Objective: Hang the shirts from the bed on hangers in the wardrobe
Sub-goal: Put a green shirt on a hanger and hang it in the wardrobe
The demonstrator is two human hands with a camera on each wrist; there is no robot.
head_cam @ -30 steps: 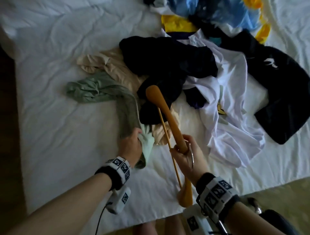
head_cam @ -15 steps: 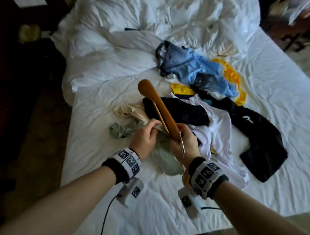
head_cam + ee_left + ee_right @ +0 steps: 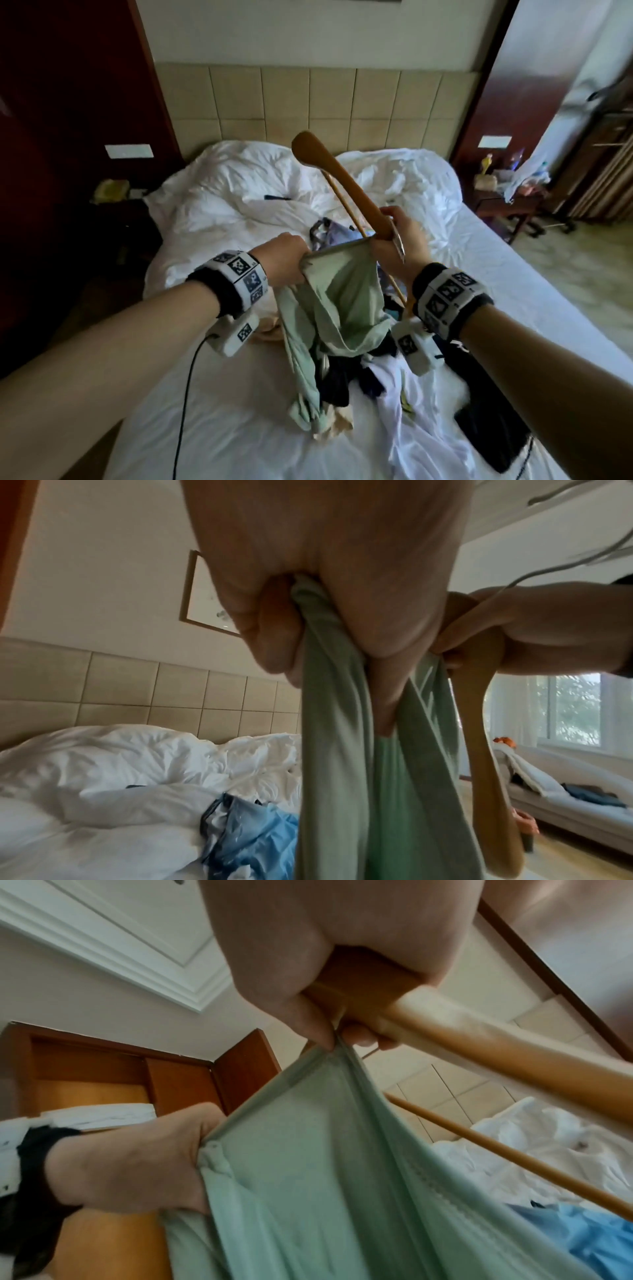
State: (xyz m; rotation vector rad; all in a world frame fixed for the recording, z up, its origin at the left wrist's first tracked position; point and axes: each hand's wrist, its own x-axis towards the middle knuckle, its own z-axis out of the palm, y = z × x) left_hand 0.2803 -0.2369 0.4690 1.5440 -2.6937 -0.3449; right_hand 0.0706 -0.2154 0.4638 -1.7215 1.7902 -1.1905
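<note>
pale green cotton shirt pulled taut btwn both hands above the white-sheeted bed, likely to find an opening for the hanger.

left hand fisted on one end of the shirt's edge; right hand pinches the other end w/ fingertips while also gripping the curved brown wooden hanger by its middle, one arm tilted up and away so it stays clear of the fabric. rest of shirt hangs down onto the pile of dark and white clothes on the bed. wardrobe not clearly in view.
</note>
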